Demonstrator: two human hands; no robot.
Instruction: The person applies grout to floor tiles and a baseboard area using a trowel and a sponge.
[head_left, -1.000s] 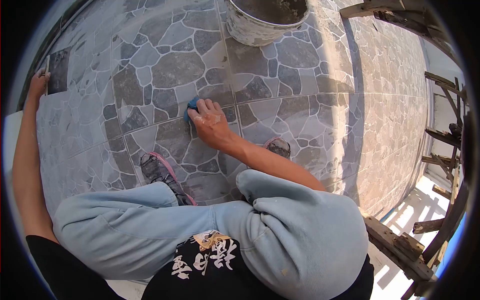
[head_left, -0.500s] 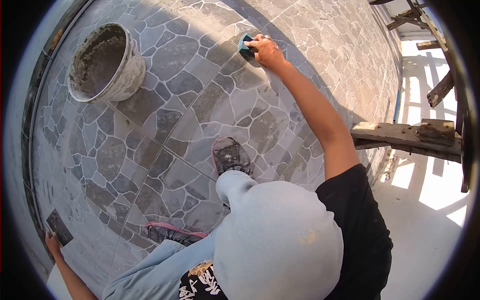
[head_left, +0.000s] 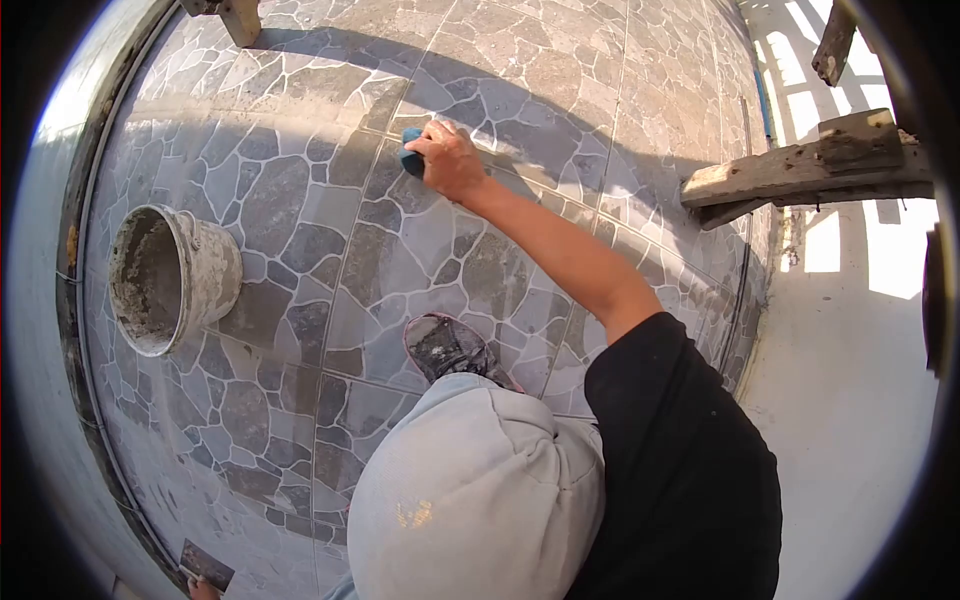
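Though small, a dark blue sponge (head_left: 411,160)

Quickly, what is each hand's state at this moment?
Left hand: holding the rectangular trowel, partly out of frame.
Right hand: closed, holding the blue sponge.

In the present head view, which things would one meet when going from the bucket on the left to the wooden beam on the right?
Bucket → blue sponge → right hand → wooden beam.

From the wearer's head, my camera faces forward and steeply down, a knee (head_left: 470,490) close at six o'clock, tiled floor (head_left: 490,265) toward twelve.
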